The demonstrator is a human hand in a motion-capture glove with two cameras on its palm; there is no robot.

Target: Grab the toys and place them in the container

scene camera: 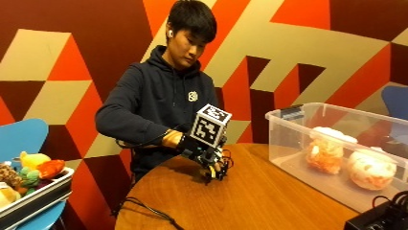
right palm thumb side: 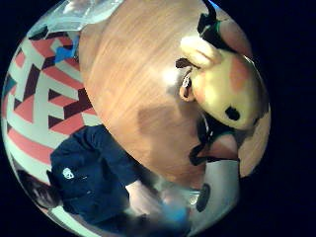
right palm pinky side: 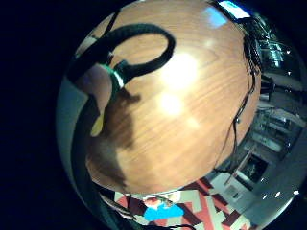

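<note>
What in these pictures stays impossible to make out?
- The yellow plush toy: the thumb side palm view shows it close to the palm; in the outside view the gloved right hand hides nearly all of it.
- The toys in the clear container: blurred by its wall; their kind is unclear.
- The tray of toys: cut off by the outside view's edge.
- The little finger side palm view shows mostly bare table.
</note>
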